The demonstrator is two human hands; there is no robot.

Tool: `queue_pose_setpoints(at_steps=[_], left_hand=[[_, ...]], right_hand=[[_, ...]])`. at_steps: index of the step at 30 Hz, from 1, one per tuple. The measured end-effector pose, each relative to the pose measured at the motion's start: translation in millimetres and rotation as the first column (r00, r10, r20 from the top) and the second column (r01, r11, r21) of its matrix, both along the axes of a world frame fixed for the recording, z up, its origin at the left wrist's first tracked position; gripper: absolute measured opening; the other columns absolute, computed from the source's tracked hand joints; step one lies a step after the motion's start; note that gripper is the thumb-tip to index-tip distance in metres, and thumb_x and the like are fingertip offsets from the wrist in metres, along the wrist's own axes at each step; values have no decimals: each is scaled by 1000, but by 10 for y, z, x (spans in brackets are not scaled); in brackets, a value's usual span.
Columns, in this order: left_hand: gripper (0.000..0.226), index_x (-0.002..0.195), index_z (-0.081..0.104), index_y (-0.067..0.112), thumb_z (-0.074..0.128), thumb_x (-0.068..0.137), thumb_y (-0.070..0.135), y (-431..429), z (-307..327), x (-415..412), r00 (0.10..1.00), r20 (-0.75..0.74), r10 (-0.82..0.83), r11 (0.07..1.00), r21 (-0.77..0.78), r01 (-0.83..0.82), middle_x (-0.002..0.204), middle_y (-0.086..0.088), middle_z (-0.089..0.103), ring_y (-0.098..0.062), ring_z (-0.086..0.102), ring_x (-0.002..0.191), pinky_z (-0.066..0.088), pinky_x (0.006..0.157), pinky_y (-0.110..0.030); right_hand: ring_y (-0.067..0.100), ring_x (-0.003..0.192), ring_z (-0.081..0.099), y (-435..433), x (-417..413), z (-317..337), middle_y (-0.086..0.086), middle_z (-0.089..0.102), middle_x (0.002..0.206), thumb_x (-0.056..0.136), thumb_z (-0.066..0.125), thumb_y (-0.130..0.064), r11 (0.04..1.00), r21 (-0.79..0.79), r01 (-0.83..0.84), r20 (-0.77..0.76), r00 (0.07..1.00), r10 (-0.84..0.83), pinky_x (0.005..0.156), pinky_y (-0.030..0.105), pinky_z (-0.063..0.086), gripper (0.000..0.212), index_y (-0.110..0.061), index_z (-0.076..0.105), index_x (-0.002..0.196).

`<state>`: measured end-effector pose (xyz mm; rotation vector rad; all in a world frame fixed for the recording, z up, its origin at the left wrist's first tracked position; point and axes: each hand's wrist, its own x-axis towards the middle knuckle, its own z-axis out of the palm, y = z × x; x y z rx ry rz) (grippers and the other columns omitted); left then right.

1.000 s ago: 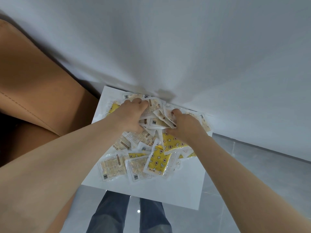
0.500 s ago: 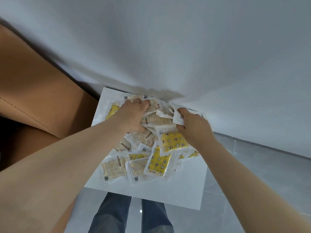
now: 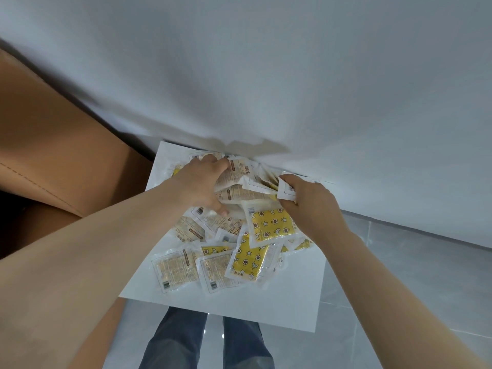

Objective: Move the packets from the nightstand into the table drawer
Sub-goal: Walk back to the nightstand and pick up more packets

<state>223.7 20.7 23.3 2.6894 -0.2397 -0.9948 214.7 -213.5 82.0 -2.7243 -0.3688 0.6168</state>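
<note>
Since a moment ago my right hand has slid to the heap's edge; it and my left hand both clutch bunches of packets piled on the nightstand surface. They look light, floppy and slick, so I'd squeeze the stack from both sides.

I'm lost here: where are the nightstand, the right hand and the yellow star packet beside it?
nightstand [image 3: 292,304]: head view, bare white top near front edge.
right hand [image 3: 310,202]: head view, back of the hand.
yellow star packet [image 3: 271,222]: head view, printed face.
</note>
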Motion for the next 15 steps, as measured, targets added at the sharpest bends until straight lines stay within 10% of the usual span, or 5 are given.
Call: queue_pose_setpoints(at_steps=[7, 15], left_hand=[[86, 134, 37, 22, 79, 65, 52, 2, -44, -26, 998, 53, 42, 998, -55, -39, 122, -7, 49, -29, 50, 109, 42, 91, -37], [116, 142, 27, 19, 81, 50, 65, -95, -28, -75, 998, 66, -4, 998, 60, 0, 129, -9, 43, -33, 45, 112, 43, 96, -40]], right_hand=[[17, 67, 54, 5, 10, -23, -5, 60, 75, 92, 51, -15, 1000, -22, 8, 6, 1000, -8, 58, 28, 42, 32, -23, 60, 121], [17, 87, 58, 125, -73, -219, -4, 65, 96, 93, 55, -37, 997, -79, -28, -77, 997, 22, 67, 28, 45, 32, -25, 57, 122]])
